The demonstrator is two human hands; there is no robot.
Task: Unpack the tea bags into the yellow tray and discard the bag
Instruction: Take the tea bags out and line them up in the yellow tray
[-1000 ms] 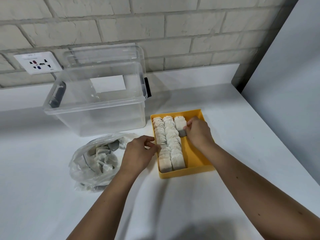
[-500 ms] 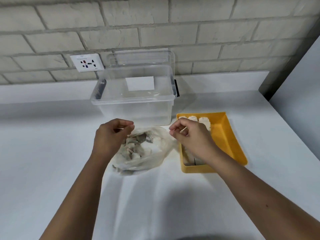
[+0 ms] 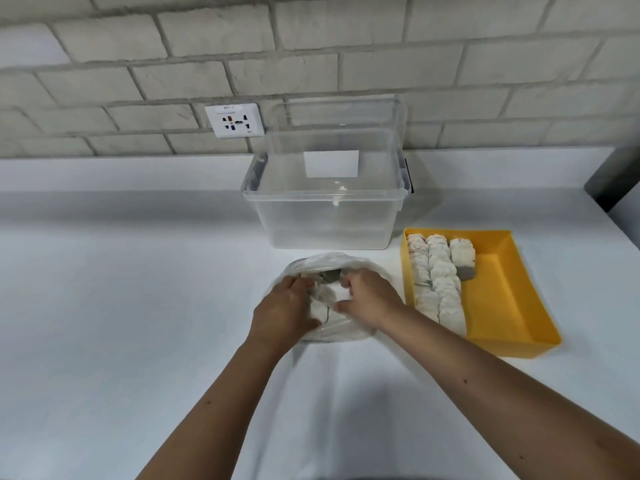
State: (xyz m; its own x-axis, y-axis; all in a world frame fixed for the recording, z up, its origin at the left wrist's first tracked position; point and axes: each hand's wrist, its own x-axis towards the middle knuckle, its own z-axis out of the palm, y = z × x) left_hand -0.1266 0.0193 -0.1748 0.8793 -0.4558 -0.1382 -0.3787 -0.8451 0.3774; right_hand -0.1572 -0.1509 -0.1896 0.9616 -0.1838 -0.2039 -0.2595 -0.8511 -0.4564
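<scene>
On my feed the white counter point(image 3: 121, 306) fills most of the view, with a pale brick wall point(image 3: 311, 46) beyond the tray's far end. A clear tub point(image 3: 329, 220) stands just past the far-left corner of the tray point(image 3: 502, 299), close to it but apart. A white patch shows on the tub's back wall, and I can read nothing on it. The yellow tray lies with its long axis running away from me toward the wall, its near end swung slightly right. My right forearm hides its near-left corner. Just left of the tray sits the plastic bag point(image 3: 367, 263), mouth up, and both hands cover its near edge. My left hand point(image 3: 282, 310) and right hand point(image 3: 372, 299) are close together inside that mouth. The right one's fingers and thumb are curled round loose tea bags point(image 3: 322, 299). The left one's fingertips are buried, so I cannot tell whether it grips anything. In the tray, tea bags point(image 3: 438, 271) stand packed in two full rows along the left wall, parallel to the long axis. A short third row at the far end finishes in a grey one point(image 3: 467, 271), and the tray's right half is bare yellow. An outlet point(image 3: 234, 120) sits on the wall far up-left of the tray; its small label is too blurred to read.
</scene>
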